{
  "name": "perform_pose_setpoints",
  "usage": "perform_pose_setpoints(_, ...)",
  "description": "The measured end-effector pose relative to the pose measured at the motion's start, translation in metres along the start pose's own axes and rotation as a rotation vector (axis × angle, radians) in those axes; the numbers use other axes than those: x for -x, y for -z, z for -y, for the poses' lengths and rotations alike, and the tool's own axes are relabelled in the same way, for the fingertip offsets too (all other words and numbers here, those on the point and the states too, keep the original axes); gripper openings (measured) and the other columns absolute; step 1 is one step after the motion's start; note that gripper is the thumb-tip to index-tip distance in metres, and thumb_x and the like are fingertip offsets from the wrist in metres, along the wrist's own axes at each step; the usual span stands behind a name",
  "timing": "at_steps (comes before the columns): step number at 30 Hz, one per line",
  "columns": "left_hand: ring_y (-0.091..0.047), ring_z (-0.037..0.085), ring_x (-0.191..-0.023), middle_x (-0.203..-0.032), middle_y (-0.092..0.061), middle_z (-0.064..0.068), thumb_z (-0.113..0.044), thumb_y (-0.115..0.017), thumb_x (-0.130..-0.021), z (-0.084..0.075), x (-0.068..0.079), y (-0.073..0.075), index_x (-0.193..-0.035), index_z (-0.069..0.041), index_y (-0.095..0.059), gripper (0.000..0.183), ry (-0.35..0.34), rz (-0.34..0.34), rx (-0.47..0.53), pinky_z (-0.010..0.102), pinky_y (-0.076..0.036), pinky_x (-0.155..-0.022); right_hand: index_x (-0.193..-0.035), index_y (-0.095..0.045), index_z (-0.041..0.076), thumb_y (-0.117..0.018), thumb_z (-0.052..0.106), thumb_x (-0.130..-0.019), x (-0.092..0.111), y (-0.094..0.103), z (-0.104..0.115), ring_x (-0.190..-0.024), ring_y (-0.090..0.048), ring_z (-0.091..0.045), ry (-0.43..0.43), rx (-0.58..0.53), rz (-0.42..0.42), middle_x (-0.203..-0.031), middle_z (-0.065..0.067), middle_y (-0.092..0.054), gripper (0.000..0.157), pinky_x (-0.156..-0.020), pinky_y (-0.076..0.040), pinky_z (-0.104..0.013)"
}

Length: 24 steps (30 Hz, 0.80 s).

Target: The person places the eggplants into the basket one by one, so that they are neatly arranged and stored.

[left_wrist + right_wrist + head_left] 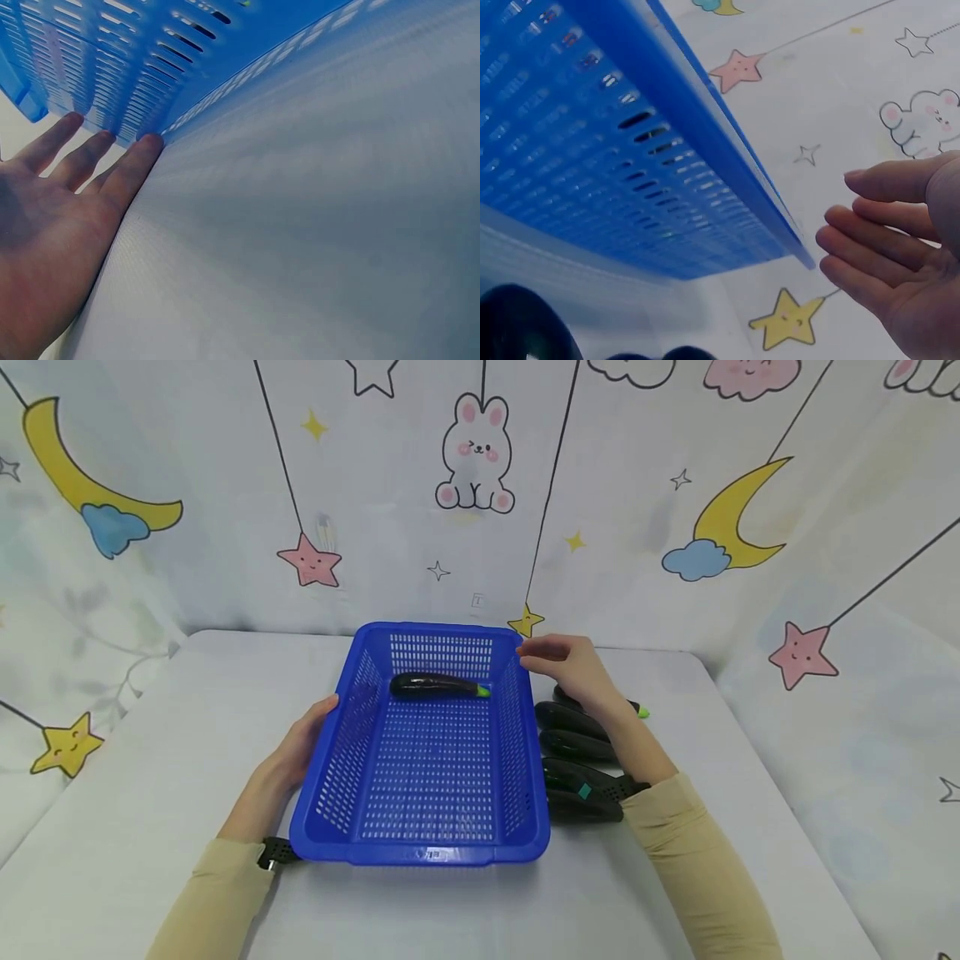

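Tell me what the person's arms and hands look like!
The left sleeve and right sleeve are both plain tan, with some wrinkles. Each wrist wears a black band: a left band and a right band. The left hand and right hand are bare, with no gloves.

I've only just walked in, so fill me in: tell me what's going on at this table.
A person sits or stands at a white table with a blue basket before them. Their left grip touches the basket's left side. The right grip, holding nothing, is near its far right corner. One eggplant lies inside, toward the far end; several more eggplants lie on the table to the right, partly hidden by the right arm.
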<state>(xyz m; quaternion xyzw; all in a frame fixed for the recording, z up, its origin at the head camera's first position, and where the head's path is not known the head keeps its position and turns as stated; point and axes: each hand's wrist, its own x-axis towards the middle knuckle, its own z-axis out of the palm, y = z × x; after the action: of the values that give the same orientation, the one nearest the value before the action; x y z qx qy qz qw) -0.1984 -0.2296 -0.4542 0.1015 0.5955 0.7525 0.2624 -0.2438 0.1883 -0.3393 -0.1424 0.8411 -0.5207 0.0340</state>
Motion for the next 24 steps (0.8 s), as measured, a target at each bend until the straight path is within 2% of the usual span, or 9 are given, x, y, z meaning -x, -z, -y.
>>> perform_pose_setpoints(5, -0.067, 0.018, -0.098, -0.121, -0.058, 0.009, -0.055, -0.029, -0.103, 0.002, -0.001, 0.001, -0.156, -0.002, -0.006, 0.079, -0.01, 0.019, 0.019, 0.035, -0.059, -0.078, -0.126, -0.067, 0.01, -0.071, 0.028, -0.095, 0.01, 0.011, -0.008, -0.119, -0.063, -0.022, -0.027, -0.013, -0.037, -0.125, -0.009, -0.068, 0.036, -0.106, -0.047, -0.044)
perform_pose_setpoints(10, -0.067, 0.018, -0.098, -0.12, -0.059, 0.009, -0.054, -0.029, -0.103, 0.001, 0.0, 0.0, -0.155, -0.002, -0.008, 0.077, -0.017, 0.02, 0.018, 0.035, -0.059, -0.079, -0.13, -0.064, 0.005, -0.068, 0.022, -0.097, 0.02, 0.026, -0.017, -0.118, -0.063, -0.019, -0.062, -0.027, -0.082, -0.129, -0.014, -0.066, 0.037, -0.103, -0.049, -0.031)
perform_pose_setpoints(15, -0.067, 0.018, -0.098, -0.119, -0.061, 0.008, -0.054, -0.029, -0.103, 0.0, 0.001, 0.001, -0.155, 0.0, -0.008, 0.078, -0.019, 0.03, 0.015, 0.035, -0.059, -0.079, -0.129, -0.065, 0.008, -0.072, 0.028, -0.094, 0.025, 0.043, -0.045, -0.111, -0.064, -0.008, -0.073, -0.06, -0.154, -0.128, -0.011, -0.068, 0.041, -0.096, -0.049, -0.018)
perform_pose_setpoints(19, -0.067, 0.018, -0.098, -0.118, -0.062, 0.008, -0.054, -0.029, -0.103, 0.0, 0.0, 0.001, -0.155, -0.001, -0.01, 0.077, -0.021, 0.035, 0.026, 0.035, -0.059, -0.078, -0.129, -0.065, 0.006, -0.074, 0.027, -0.093, 0.031, 0.053, -0.06, -0.107, -0.065, -0.004, -0.081, -0.072, -0.205, -0.127, -0.01, -0.069, 0.042, -0.094, -0.048, -0.014)
perform_pose_setpoints(24, -0.068, 0.019, -0.097, -0.117, -0.064, 0.007, -0.053, -0.03, -0.103, 0.0, -0.001, 0.002, -0.152, -0.005, -0.018, 0.069, -0.021, 0.042, 0.062, 0.036, -0.059, -0.078, -0.132, -0.062, 0.002, -0.072, 0.025, -0.094, 0.038, 0.065, -0.079, -0.106, -0.064, 0.0, -0.091, -0.058, -0.219, -0.127, -0.011, -0.069, 0.046, -0.091, -0.047, -0.011)
